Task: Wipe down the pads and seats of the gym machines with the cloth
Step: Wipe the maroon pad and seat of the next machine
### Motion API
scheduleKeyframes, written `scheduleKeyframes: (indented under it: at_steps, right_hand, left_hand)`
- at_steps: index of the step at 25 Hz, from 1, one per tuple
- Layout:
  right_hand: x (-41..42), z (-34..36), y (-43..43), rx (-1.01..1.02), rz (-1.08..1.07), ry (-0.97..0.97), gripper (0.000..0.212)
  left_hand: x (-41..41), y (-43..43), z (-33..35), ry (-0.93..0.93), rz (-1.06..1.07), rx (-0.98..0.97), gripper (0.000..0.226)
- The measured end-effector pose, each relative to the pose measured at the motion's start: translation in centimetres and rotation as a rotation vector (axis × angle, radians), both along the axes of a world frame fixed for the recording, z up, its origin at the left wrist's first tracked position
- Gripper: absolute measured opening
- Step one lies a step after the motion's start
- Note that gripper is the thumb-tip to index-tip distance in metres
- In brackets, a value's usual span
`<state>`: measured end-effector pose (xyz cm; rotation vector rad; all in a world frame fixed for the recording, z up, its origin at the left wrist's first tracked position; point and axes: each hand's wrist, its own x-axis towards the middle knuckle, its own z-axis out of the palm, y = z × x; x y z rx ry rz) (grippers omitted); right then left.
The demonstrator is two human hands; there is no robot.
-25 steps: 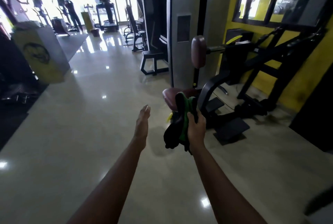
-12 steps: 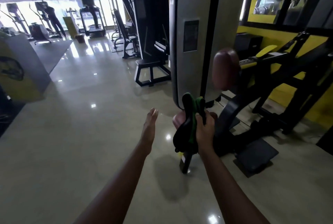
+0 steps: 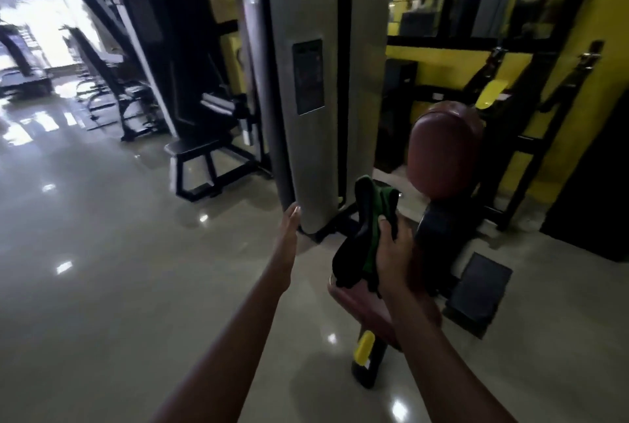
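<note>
— Two hands are out in front; going from the left, what do you see?

— Far left, a black machine [image 3: 163, 58] stands on the glossy floor [image 3: 102, 252], well apart from the person. Next comes the left hand [image 3: 288, 228], fingers straight and released, holding nothing, near the foot of the grey weight-stack column [image 3: 316, 82].

— And the cloth?

— The green-and-black cloth [image 3: 366, 235] is bunched in the right hand [image 3: 391, 252], fingers clenched around it, hanging just above the maroon seat [image 3: 360, 303]. Whether it touches the seat yet I cannot tell; the frame is blurred there. Right of it stands the upright maroon back pad [image 3: 446, 153].

— How should the wipe go?

— I would judge the seat comes first. Spread the cloth flat under the palm instead of leaving it bunched, press evenly, sweep edge to edge in overlapping strokes, then carry up onto the back pad. The free left hand could steady against the column.
</note>
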<state>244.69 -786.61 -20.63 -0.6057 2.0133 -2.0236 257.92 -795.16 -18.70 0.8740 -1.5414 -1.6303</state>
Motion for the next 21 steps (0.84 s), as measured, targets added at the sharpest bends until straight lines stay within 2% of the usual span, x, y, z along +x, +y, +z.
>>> scheduleKeyframes:
  at_steps: [2,5,10,16,21]
  right_hand:
    - [-0.4,-0.3,-3.0,0.011,-0.114,-0.053,0.050]
    - [-1.5,-1.5,-6.4,0.023,-0.261,-0.125,0.042]
    - [-4.3,-2.9,-12.1,-0.092,-0.464,-0.136,0.051]
    - [-7.5,-2.5,-17.1,-0.132,-0.768,-0.085,0.038]
    - [-8.5,-2.6,-18.2,-0.143,-1.033,-0.108,0.038]
  left_hand:
    - [-1.1,-5.1,-0.3,-0.042,-0.111,0.012,0.061]
    - [-3.8,-10.9,-0.9,-0.069,-0.257,0.043,0.052]
    - [-10.9,-18.2,-1.7,-0.044,-0.496,0.023,0.054]
    - [-19.4,-23.4,-1.0,-0.068,-0.774,-0.021,0.055]
    - [-27.1,-24.6,0.9,-0.037,-1.008,-0.056,0.051]
